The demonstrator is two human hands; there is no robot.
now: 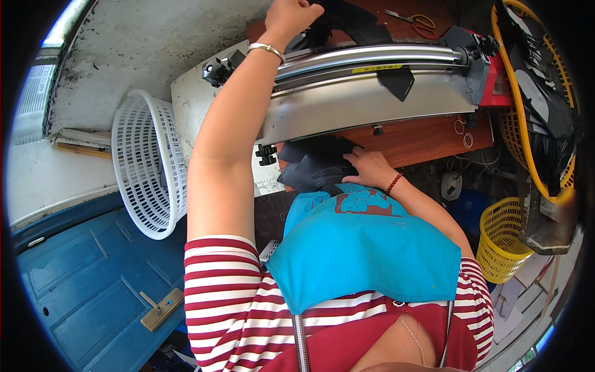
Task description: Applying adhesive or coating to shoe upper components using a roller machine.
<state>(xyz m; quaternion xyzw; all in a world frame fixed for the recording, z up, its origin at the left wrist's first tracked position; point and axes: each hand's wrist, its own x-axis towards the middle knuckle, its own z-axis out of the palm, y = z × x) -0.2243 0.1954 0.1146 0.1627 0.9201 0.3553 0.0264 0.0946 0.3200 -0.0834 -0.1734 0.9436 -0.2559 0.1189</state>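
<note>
My left hand [291,17] reaches across a roller machine [365,102] to its far side, beside black sheet material [356,22]. Its fingers are curled together at the picture's upper edge, so what they may hold cannot be made out. On the near side, my right hand [372,168] rests palm down at the right edge of a loose pile of black cut pieces [313,164], thumb and fingers apart. One dark piece [396,82] with a pointed corner hangs out below the roller onto the metal plate.
A white basket [145,164] leans at the machine's left. Orange-handled scissors [418,23] lie beyond the roller. A yellow basket [505,121] of black pieces stands at the right, with another yellow basket [502,239] lower down. A blue door [93,279] is at the lower left.
</note>
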